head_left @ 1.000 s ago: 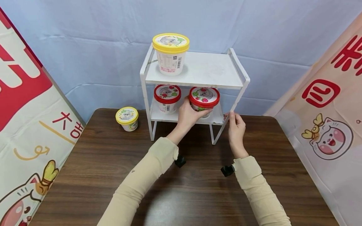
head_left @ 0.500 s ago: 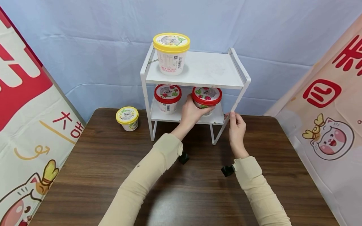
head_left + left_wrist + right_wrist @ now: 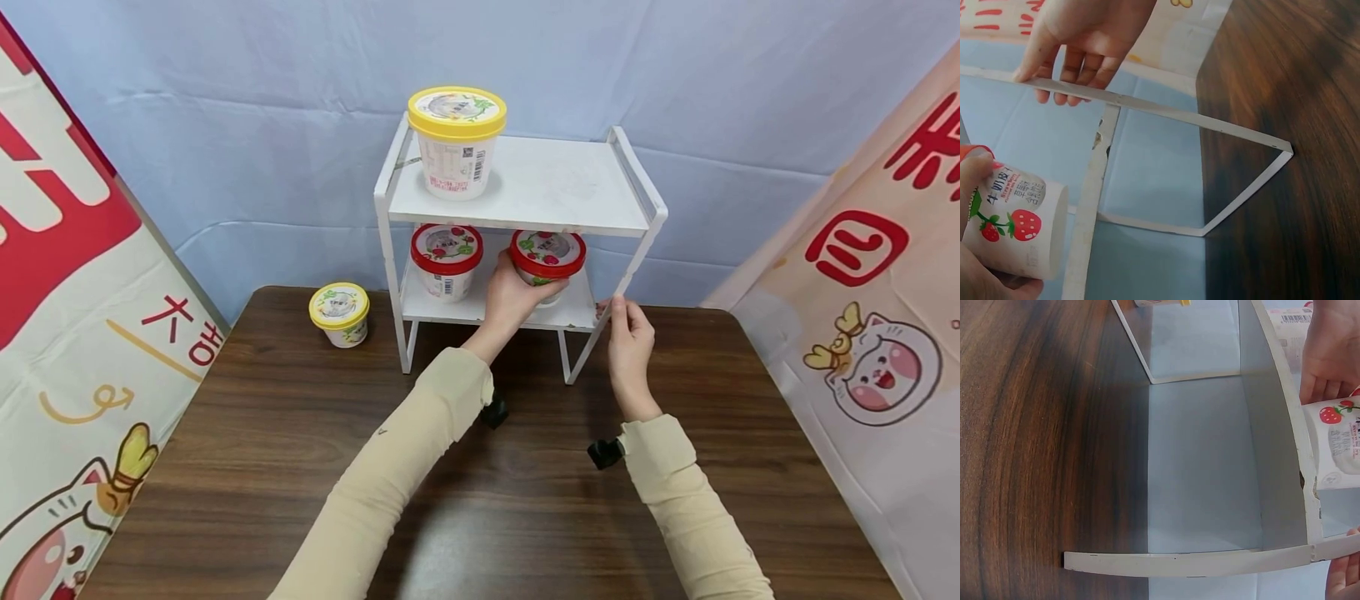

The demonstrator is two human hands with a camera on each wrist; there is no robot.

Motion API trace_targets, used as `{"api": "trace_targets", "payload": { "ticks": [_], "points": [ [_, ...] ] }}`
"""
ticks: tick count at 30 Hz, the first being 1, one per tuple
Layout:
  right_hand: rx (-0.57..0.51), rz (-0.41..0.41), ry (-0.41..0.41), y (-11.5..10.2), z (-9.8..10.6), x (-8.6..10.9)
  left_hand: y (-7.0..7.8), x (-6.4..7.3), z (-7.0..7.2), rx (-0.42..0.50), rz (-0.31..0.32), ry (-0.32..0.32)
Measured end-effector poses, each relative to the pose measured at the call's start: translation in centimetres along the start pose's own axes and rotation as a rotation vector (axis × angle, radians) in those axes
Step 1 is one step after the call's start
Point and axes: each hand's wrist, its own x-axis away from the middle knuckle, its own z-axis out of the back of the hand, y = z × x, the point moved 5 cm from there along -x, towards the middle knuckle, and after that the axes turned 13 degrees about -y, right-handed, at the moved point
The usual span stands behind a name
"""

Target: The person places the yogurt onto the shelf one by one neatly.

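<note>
My left hand (image 3: pixel 508 298) grips a white tub with a red lid (image 3: pixel 548 252) at the right of the rack's lower shelf (image 3: pixel 480 312). Strawberries are printed on the tub's side, seen in the left wrist view, where it leans on its side because of the camera angle. Whether its base touches the shelf I cannot tell. My right hand (image 3: pixel 630 350) pinches the front right leg (image 3: pixel 1166 112) of the white metal rack (image 3: pixel 562 179). A second red-lidded tub (image 3: pixel 446 258) stands at the left of the lower shelf.
A large yellow-lidded tub (image 3: pixel 456 146) stands on the top shelf's left side. A smaller yellow-lidded tub (image 3: pixel 339 315) is on the wooden table (image 3: pixel 480 500), left of the rack. Blue cloth (image 3: pixel 300 167) hangs behind, with printed banners at both sides.
My left hand has shifted the red-lidded tub a little to the right along the lower shelf, away from the other one. The right hand keeps its hold on the rack leg.
</note>
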Motion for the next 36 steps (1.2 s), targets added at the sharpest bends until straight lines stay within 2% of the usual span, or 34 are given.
{"api": "trace_targets", "payload": {
  "ticks": [3, 11, 16, 19, 24, 31, 36],
  "points": [
    [-0.010, -0.005, 0.015, 1.1, 0.3, -0.3, -0.2, -0.3, -0.3, -0.003, 0.004, -0.005],
    [0.005, 0.007, 0.024, 1.2, 0.3, -0.3, -0.7, -0.7, -0.6, -0.001, -0.010, -0.028],
    [0.000, -0.012, -0.009, 0.3, 0.1, -0.1, -0.8, -0.8, -0.5, 0.017, 0.014, -0.038],
    [0.005, -0.016, -0.022, -0.7, -0.1, 0.2, -0.8, -0.8, -0.6, -0.002, 0.020, -0.039],
    [0.016, -0.011, -0.012, -1.4, -0.2, 0.4, -0.9, -0.9, -0.6, -0.009, 0.028, -0.053],
    [0.011, -0.011, 0.003, 0.9, 0.2, -0.2, -1.2, -0.9, -0.6, 0.008, 0.035, -0.069],
    [0.022, 0.005, 0.023, 1.3, 0.3, -0.3, -1.0, -0.4, -0.5, -0.006, 0.020, -0.076]
  ]
}}
